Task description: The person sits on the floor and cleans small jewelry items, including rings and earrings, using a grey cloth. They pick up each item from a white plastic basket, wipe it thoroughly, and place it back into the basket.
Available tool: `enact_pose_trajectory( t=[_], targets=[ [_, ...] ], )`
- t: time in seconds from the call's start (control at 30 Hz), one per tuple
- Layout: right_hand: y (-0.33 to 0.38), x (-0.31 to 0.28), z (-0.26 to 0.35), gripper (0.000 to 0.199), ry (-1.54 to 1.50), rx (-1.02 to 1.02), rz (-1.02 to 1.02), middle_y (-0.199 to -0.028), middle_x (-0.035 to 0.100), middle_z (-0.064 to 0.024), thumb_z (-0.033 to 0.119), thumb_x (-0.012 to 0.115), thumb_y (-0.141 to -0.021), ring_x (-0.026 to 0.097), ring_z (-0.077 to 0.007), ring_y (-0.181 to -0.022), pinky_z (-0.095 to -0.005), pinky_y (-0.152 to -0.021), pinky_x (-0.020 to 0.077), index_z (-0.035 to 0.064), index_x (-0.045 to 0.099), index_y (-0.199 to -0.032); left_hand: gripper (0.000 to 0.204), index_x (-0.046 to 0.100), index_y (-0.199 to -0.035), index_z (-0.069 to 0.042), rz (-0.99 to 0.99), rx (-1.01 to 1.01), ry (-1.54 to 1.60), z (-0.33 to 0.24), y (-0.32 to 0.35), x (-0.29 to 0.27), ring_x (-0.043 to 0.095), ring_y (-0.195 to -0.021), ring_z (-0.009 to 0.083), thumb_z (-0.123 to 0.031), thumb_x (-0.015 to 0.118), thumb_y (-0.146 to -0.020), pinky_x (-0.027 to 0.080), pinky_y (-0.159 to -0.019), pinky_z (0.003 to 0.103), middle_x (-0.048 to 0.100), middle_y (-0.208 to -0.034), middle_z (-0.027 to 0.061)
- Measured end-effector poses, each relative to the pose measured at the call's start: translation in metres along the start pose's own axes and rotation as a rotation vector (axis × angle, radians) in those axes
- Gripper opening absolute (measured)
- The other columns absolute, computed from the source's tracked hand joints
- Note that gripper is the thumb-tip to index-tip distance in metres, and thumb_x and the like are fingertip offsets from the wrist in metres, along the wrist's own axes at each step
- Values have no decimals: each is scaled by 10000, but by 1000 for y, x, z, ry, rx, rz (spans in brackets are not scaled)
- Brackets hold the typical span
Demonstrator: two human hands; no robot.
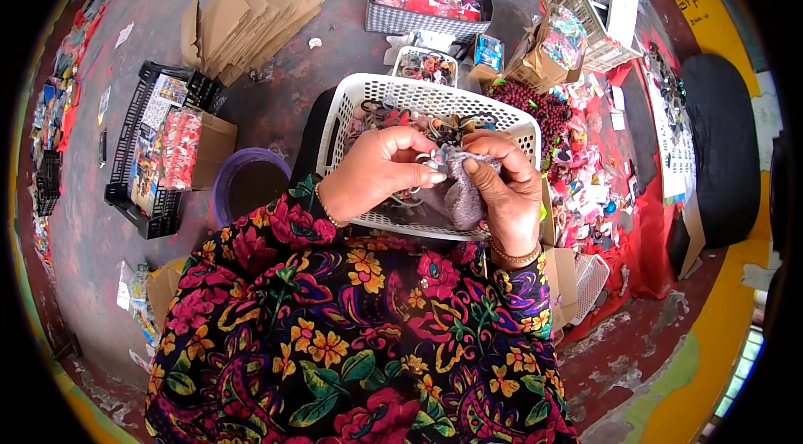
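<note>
Over a white perforated plastic basket [345,101] my two hands meet, fingertips almost touching. My right hand [512,193] is closed on a soft grey-mauve fuzzy fabric piece [465,197], which hangs down between the hands. With thumb and forefinger, my left hand [372,176] pinches a small shiny grey piece [435,160] against the edge of that fabric. Whether the two are joined cannot be made out. Inside the basket lies a jumble of hair ties and small ornaments [393,119], partly hidden by my hands.
Left stand a purple bucket [224,193] and a black crate [125,184] with packages; flattened cardboard [251,21] lies behind it. Ahead are a small white basket [454,80] and a checked bin [401,23] of bagged goods. Dark red beads [535,113] and loose trinkets [590,218] spread right.
</note>
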State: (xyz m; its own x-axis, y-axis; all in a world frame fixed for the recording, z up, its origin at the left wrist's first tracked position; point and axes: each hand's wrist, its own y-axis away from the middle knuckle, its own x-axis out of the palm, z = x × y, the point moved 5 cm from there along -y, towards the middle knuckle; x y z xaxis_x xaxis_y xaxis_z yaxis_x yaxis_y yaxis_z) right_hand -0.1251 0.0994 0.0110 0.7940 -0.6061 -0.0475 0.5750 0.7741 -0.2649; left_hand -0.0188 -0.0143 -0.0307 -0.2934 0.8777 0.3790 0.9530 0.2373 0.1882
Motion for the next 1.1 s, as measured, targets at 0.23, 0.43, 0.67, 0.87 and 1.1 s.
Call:
enact_pose_trajectory(
  t=[0.23,0.43,0.67,0.87,1.1],
  targets=[
    [-3,10,10,160,184,-120,190,-894,575,-44,-29,613,-754,523,-149,-865,-265,-772,414,21,601,-905,159,578,-942,27,59,-48,-59,-9,5,7,538,-763,63,-20,603,-792,448,-669,214,588,-826,17],
    [5,12,-7,103,102,49,106,-821,543,-38,-2,586,-795,513,-115,-739,-226,-670,415,27,565,-892,172,576,-919,37,53,148,-270,-6,6,8,544,-768,75,49,614,-751,461,-648,219,579,-828,21],
    [13,28,11,105,527,-219,-135,-748,526,-111,41,547,-826,539,-230,-611,-305,-550,439,24,496,-917,228,589,-920,7,-87,515,-690,-21,11,15,583,-746,148,30,655,-703,474,-650,254,585,-863,73],
    [12,26,8,109,576,-111,-264,-666,529,-89,77,543,-841,513,-178,-522,-285,-489,421,22,501,-925,251,596,-918,-7,-120,692,-804,-23,14,19,601,-758,196,15,670,-679,480,-655,274,592,-871,94],
    [8,13,-19,76,-390,303,-89,-857,531,22,91,516,-883,461,-42,-789,-180,-718,391,37,525,-936,185,552,-982,28,96,72,-70,-3,5,8,592,-752,124,-10,582,-804,487,-678,250,601,-861,70]
  ],
)
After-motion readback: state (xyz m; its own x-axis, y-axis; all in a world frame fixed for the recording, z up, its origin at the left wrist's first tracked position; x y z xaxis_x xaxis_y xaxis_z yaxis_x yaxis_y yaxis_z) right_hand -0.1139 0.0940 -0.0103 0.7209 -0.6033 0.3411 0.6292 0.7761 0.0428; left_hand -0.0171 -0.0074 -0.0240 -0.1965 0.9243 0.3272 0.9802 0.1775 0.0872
